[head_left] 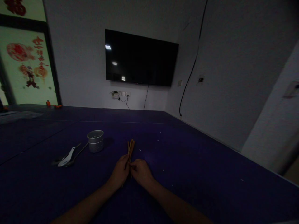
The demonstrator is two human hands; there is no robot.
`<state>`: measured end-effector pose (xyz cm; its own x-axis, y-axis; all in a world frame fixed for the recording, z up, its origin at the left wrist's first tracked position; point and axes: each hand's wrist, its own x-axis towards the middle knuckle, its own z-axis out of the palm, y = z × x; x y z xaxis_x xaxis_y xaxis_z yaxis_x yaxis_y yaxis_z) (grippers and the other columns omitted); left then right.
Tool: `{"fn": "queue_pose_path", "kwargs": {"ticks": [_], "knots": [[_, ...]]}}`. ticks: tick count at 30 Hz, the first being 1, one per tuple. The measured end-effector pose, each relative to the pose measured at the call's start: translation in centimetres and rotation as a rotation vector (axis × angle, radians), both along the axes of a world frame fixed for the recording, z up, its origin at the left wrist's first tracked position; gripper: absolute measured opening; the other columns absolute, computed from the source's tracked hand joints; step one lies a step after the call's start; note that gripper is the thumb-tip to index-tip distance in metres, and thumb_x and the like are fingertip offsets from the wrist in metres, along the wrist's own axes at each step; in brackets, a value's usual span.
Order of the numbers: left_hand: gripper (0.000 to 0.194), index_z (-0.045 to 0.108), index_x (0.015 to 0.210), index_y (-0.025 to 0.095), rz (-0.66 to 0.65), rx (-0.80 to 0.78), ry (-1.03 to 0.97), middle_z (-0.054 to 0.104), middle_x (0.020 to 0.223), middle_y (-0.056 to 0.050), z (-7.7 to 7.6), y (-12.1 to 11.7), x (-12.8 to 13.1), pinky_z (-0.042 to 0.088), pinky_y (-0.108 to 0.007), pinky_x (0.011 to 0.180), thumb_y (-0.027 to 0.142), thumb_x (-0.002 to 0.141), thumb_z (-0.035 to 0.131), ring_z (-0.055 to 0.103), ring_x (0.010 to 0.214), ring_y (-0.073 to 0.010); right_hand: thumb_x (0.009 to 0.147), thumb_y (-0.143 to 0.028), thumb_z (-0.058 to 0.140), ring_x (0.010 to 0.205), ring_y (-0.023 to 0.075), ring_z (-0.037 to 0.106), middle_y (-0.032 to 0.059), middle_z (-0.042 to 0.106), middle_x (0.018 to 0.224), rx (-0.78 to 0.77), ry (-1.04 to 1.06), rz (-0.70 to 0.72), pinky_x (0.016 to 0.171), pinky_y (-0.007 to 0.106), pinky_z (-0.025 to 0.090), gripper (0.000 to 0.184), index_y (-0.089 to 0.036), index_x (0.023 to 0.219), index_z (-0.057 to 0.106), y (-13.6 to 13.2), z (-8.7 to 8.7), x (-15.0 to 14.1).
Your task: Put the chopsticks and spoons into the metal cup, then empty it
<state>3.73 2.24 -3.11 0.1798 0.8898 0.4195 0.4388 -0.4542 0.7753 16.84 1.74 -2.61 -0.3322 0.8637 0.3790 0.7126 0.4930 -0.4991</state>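
Near the middle of the blue surface, my left hand (121, 169) is closed around a bundle of thin wooden chopsticks (131, 147). Their upper ends fan out a little above the fingers, and lower tips show faintly beneath the hands. My right hand (140, 170) is pressed against the bundle from the other side, its thumb and fingers pinched at the sticks. Whether it grips all of them or only some is hidden. To the left stands an upright silver metal cup (95, 144). Beside it lie a white spoon (67, 158) and darker metal spoons (80, 152).
Small white scraps (140, 150) dot the blue surface (191, 155). A plastic sheet (20, 115) lies at the far left, with small orange items (48, 103) near the door. A television (141, 59) hangs on the back wall, and a black cable (192, 70) hangs at the right.
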Motion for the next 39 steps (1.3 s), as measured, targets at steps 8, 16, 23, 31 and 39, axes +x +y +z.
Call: {"fn": "queue_pose_path", "kwargs": {"ticks": [8, 16, 23, 31, 39], "knots": [[0.046, 0.055, 0.119, 0.018, 0.044, -0.005, -0.056, 0.051, 0.128, -0.010, -0.3, 0.6, -0.5, 0.031, -0.038, 0.105, 0.011, 0.076, 0.040, 0.045, 0.120, -0.0211, 0.080, -0.013, 0.052, 0.097, 0.0182, 0.056, 0.0063, 0.065, 0.100, 0.063, 0.046, 0.031, 0.086, 0.029, 0.040, 0.025, -0.019, 0.098, 0.068, -0.3, 0.3, 0.3], [0.039, 0.062, 0.108, 0.014, 0.099, -0.019, 0.010, 0.056, 0.122, -0.013, -0.6, 1.5, -1.2, 0.032, -0.041, 0.104, 0.013, 0.077, 0.039, 0.047, 0.118, -0.0233, 0.082, -0.008, 0.044, 0.099, 0.0169, 0.057, 0.0050, 0.066, 0.094, 0.108, -0.079, 0.250, 0.092, 0.031, 0.037, 0.026, -0.019, 0.091, 0.066, -0.7, 0.8, 0.0], [0.033, 0.065, 0.100, 0.015, 0.034, 0.041, 0.128, 0.062, 0.112, -0.013, 0.1, 1.3, -1.7, 0.030, -0.042, 0.105, 0.016, 0.080, 0.038, 0.051, 0.112, -0.0236, 0.081, -0.012, 0.049, 0.095, 0.0174, 0.058, 0.0059, 0.064, 0.097, 0.091, -0.098, 0.259, 0.084, 0.028, 0.041, 0.019, -0.018, 0.091, 0.064, -1.2, 1.1, -0.1], [0.036, 0.061, 0.109, 0.012, 0.053, 0.087, 0.310, 0.055, 0.124, -0.017, 0.3, 1.4, -3.3, 0.022, -0.047, 0.108, 0.024, 0.081, 0.043, 0.041, 0.124, -0.0284, 0.083, -0.015, 0.046, 0.109, 0.0206, 0.053, 0.0080, 0.059, 0.117, 0.054, -0.109, 0.282, 0.102, 0.041, 0.027, 0.036, -0.021, 0.117, 0.055, -1.4, 1.1, 0.0], [0.043, 0.051, 0.123, 0.014, 0.111, -0.018, 0.453, 0.046, 0.135, -0.015, 0.4, 1.1, -3.0, 0.018, -0.053, 0.106, 0.022, 0.083, 0.037, 0.026, 0.132, -0.0303, 0.082, -0.014, 0.045, 0.113, 0.0203, 0.051, 0.0092, 0.056, 0.122, 0.049, -0.052, 0.262, 0.103, 0.039, 0.029, 0.039, -0.019, 0.119, 0.055, -1.5, 1.4, 0.0]]}}
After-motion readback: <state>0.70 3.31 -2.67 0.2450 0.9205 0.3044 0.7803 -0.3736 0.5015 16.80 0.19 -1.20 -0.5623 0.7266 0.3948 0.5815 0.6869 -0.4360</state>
